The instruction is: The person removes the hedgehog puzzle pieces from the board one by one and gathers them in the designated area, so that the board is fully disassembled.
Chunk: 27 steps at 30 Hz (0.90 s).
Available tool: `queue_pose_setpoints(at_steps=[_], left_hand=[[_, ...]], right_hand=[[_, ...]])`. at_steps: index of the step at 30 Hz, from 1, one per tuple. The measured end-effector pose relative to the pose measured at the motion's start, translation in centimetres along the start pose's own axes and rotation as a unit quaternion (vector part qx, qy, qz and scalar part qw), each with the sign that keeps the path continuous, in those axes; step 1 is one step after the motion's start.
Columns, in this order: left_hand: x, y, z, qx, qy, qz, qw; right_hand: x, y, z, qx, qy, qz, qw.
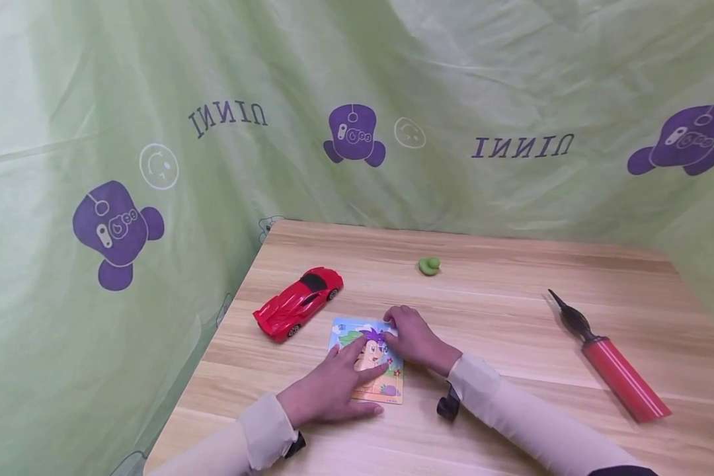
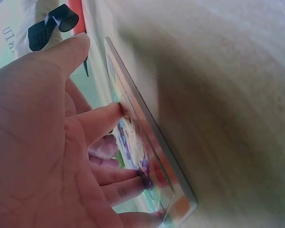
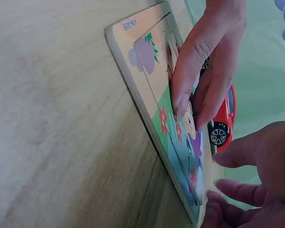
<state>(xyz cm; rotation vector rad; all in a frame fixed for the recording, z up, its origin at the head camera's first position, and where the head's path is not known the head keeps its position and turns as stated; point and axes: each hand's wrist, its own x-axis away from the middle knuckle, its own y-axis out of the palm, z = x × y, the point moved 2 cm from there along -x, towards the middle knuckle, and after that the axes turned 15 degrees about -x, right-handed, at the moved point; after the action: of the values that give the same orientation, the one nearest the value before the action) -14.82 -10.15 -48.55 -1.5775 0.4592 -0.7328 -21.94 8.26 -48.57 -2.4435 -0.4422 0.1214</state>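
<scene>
A flat picture puzzle board (image 1: 395, 391) with a cartoon figure, purple tuft and red flowers lies on the wooden table. My left hand (image 1: 327, 390) is spread over its left and lower part, fingertips touching the picture. In the left wrist view, those fingers (image 2: 103, 121) are mostly straight and the thumb stands off the board. At the board's far right corner is my right hand (image 1: 419, 340), its fingers lightly bent. The right wrist view shows the right thumb (image 3: 240, 152) and fingers apart at that end; contact there is partly hidden.
A red toy car (image 1: 300, 304) stands left of the board. Farther back lies a small green object (image 1: 430, 266). On the right is a red hand pump (image 1: 621, 377) with a black nozzle. A green printed curtain (image 1: 428, 192) borders the table's back and left.
</scene>
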Motion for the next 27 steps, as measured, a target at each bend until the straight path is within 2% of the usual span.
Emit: queue_pose_setpoints(at_steps=[3, 5, 9, 13, 20, 27], left_hand=[[-0.1, -0.2, 0.1, 0.000, 0.001, 0.001, 1.0000], [-0.1, -0.3, 0.1, 0.000, 0.002, 0.003, 1.0000], [-0.2, -0.3, 0.1, -0.003, 0.002, 0.001, 1.0000], [-0.2, -0.2, 0.1, -0.011, 0.001, -0.001, 0.9999], [-0.3, -0.3, 0.1, -0.011, 0.001, -0.010, 0.9999], [-0.3, -0.4, 0.1, -0.020, -0.003, -0.013, 0.9997]], right_hand=[[0.0, 0.2, 0.0, -0.004, 0.014, -0.014, 1.000], [0.2, 0.2, -0.2, 0.021, 0.012, -0.008, 1.000], [0.9, -0.2, -0.7, 0.105, -0.027, 0.017, 0.994], [1.0, -0.1, -0.9, 0.138, -0.063, -0.003, 0.988], [0.0, -0.2, -0.2, 0.098, -0.023, -0.005, 0.995], [-0.7, -1.8, -0.5, 0.038, 0.009, -0.039, 0.998]])
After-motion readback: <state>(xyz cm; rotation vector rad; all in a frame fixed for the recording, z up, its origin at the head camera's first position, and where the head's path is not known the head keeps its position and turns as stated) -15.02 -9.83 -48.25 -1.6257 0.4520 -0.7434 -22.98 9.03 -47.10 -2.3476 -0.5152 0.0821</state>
